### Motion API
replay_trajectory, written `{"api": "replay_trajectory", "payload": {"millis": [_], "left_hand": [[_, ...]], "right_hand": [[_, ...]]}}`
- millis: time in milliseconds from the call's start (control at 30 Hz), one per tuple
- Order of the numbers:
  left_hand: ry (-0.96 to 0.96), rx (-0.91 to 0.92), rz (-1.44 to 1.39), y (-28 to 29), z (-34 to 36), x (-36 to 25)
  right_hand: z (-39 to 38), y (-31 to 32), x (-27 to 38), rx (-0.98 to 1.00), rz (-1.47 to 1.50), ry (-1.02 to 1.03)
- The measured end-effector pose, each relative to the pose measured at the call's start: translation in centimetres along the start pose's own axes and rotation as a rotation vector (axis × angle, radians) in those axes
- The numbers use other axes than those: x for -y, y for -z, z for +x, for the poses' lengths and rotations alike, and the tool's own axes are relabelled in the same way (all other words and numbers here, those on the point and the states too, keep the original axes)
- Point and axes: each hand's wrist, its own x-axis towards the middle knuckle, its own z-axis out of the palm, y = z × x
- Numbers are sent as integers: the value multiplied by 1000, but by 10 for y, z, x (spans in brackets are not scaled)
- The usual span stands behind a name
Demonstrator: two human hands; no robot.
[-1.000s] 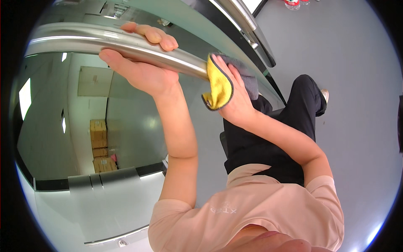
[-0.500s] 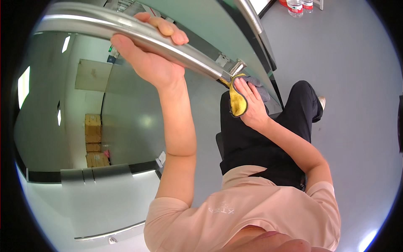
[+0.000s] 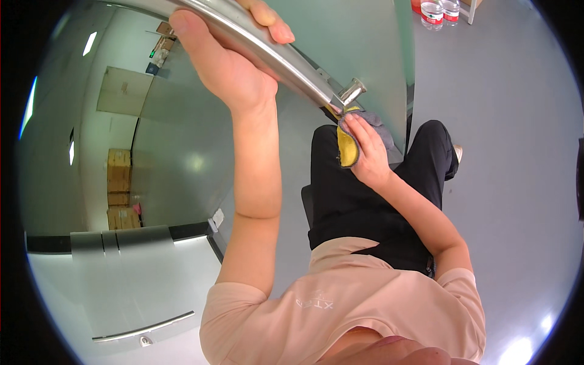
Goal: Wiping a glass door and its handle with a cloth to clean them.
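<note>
A long steel door handle (image 3: pixel 267 52) slants across the upper middle, fixed by a short round mount (image 3: pixel 353 90) to a greenish glass door (image 3: pixel 365 42). My left hand (image 3: pixel 234 67) is wrapped round the bar, thumb on the near side and fingertips over the far side. At the bar's lower end, my right hand (image 3: pixel 368 149) presses a folded yellow and grey cloth (image 3: pixel 348 148) against the metal. The grey side of the cloth shows beyond my fingers. Its part under my palm is hidden.
Two large water bottles (image 3: pixel 432 15) with red labels stand on the grey floor (image 3: pixel 505 109) at the far right, beside a white stand leg. Stacked cardboard boxes (image 3: pixel 118 176) show at the left. Another door with a curved handle (image 3: pixel 143 328) lies at lower left.
The door and its handle have shifted in view, the bar now slanting more steeply. My left hand appears higher. The cloth and my right hand stay at the bar's lower end.
</note>
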Motion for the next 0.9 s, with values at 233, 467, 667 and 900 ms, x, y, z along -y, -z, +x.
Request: {"api": "replay_trajectory", "payload": {"millis": [233, 467, 667, 900], "left_hand": [[-50, 93, 92, 9, 4, 2], [-38, 40, 86, -1, 2, -2], [-10, 24, 20, 2, 2, 0], [-42, 52, 28, 0, 2, 1]], "right_hand": [[-17, 3, -11, 54, 46, -1], [1, 9, -3, 29, 4, 73], [1, 9, 2, 100, 56, 23], [1, 11, 1, 43, 60, 28]]}}
